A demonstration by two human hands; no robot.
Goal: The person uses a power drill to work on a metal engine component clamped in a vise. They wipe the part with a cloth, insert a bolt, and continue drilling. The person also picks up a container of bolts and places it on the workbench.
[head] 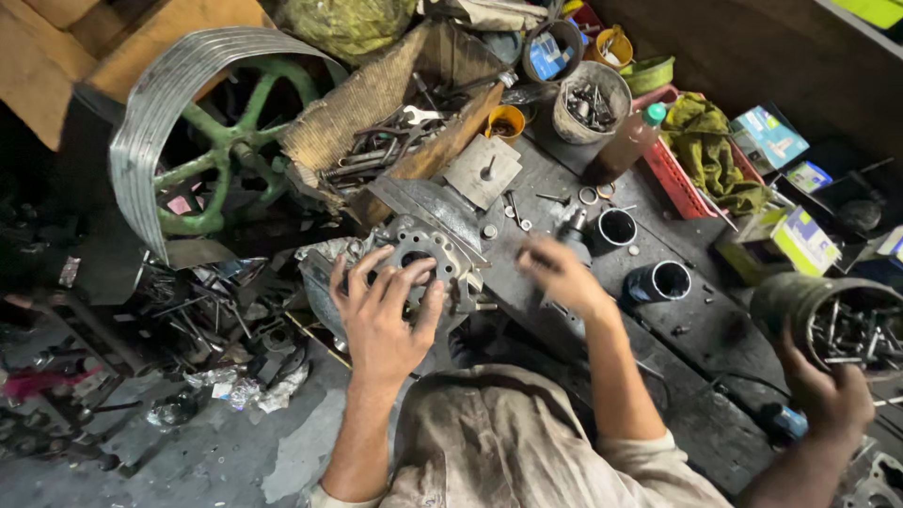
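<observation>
Engine casing point(414, 259) on dark workbench point(696, 329), under left hand point(381, 315), fingers spread flat on top, not clamped. Right hand point(555, 273) blurred, just right of casing, near metal sleeve point(616, 227); grip unclear.

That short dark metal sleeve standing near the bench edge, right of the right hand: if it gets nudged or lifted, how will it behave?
The sleeve looks like thick-walled metal, so probably heavy for its size and rigid. It stands on end on the dark bench, squat, so it should resist tipping; knocked onto its side, though, it would likely roll. Its surface shines as if oily, so it may be slippery in the right hand.
</observation>
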